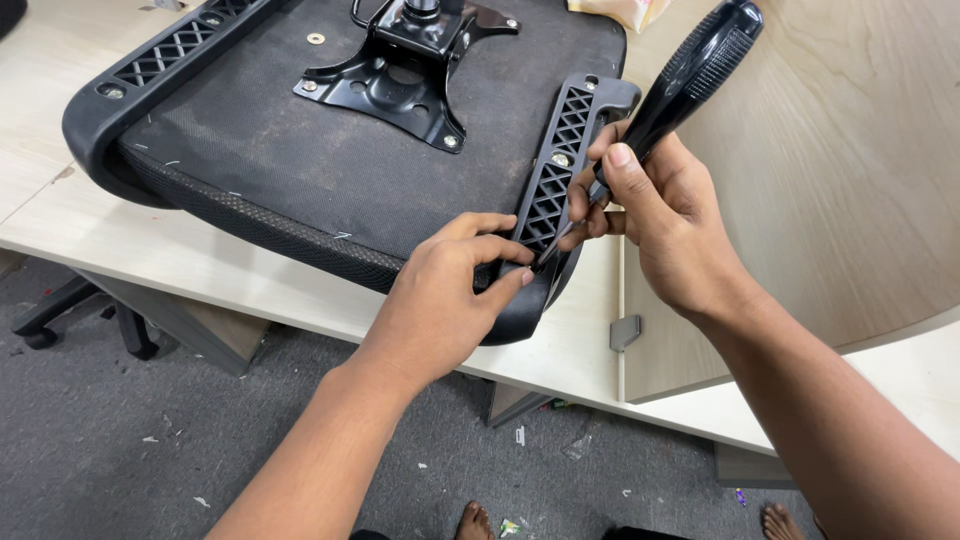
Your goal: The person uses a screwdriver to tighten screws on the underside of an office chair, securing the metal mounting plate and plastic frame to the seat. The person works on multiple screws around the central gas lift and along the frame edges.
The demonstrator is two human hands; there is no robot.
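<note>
An upturned black office chair seat (330, 170) lies on a pale wooden worktop (200, 270), where the left hand (445, 300) pinches the near end of its right latticed armrest bracket (553, 190) while the right hand (650, 215) grips a black-handled screwdriver (690, 75) angled into it.

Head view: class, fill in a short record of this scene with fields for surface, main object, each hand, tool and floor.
Surface: pale wooden table
Main object: upturned black chair seat, metal mounting plate on its underside
Bracket: black lattice armrest bracket along the seat's right edge
Left hand: left hand pinches the bracket's lower end
Right hand: right hand grips a screwdriver
Tool: black-handled screwdriver, tip at the bracket's lower end
Floor: grey carpet with scattered scraps
</note>
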